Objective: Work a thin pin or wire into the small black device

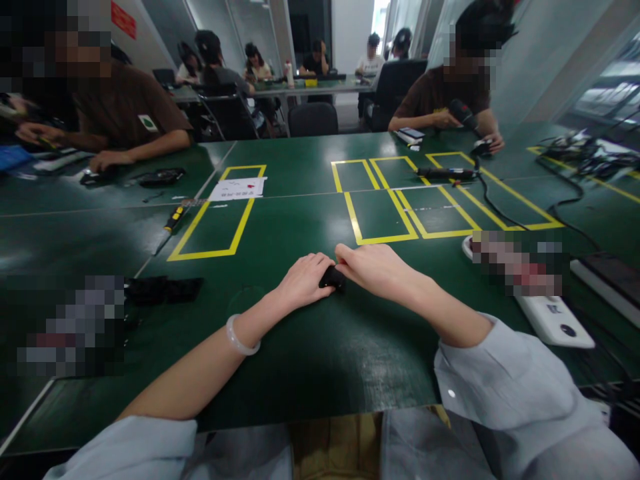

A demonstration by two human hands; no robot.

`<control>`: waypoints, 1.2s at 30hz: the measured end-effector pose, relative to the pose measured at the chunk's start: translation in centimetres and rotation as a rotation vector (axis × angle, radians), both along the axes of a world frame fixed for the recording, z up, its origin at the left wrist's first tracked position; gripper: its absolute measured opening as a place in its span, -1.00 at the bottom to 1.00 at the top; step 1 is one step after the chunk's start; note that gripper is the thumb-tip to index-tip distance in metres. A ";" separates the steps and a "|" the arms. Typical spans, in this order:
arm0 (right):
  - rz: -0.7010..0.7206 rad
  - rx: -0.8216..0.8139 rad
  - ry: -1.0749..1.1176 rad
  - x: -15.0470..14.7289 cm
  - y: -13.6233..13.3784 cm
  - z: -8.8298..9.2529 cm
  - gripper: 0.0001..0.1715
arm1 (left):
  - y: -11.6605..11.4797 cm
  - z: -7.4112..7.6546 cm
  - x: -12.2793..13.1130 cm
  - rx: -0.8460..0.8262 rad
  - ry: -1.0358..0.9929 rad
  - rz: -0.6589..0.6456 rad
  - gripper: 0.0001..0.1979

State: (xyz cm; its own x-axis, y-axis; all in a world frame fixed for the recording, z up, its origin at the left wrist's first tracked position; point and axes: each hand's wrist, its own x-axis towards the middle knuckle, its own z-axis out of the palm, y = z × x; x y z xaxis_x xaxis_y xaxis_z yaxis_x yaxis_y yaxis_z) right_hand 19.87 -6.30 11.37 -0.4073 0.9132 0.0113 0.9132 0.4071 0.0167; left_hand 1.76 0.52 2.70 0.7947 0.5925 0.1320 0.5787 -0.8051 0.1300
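Observation:
My left hand (pixel 305 279) is closed around a small dark rounded object (pixel 332 279) low over the green table (pixel 310 367). Its kind is not clear, because fingers cover much of it. My right hand (pixel 373 268) is curled with thumb and fingers pressed together at the object's upper right side. Whatever lies inside that pinch, if anything, is hidden. A pale bracelet (pixel 243 335) circles my left wrist.
Yellow tape rectangles (pixel 386 238) mark the table ahead. A yellow-black handled tool (pixel 175 219) and a white paper (pixel 239 189) lie to the left, with black pieces (pixel 165 289) nearer. Right are a white power strip (pixel 555 320) and cables (pixel 595 153). Two people work opposite.

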 end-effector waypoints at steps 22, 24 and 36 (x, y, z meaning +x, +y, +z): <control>0.056 -0.092 0.136 0.3 0.1 0.5 -0.79 | -0.7 0.6 -1.3 -0.166 0.093 -0.023 -0.51; 0.064 -0.097 0.137 0.5 0.3 0.4 -0.77 | -0.1 1.0 -1.3 -0.186 0.138 -0.069 -0.51; 0.039 -0.068 0.170 0.9 0.1 0.2 -0.80 | 0.2 2.4 -1.0 -0.169 0.164 -0.084 -0.64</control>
State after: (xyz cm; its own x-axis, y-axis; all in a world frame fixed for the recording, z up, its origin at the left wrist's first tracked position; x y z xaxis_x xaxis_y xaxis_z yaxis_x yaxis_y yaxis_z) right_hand 20.79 -6.16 11.57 -0.4402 0.8977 0.0216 0.8840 0.4374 -0.1652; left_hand 0.73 0.76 5.08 0.8449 0.5258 -0.0985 0.5348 -0.8262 0.1772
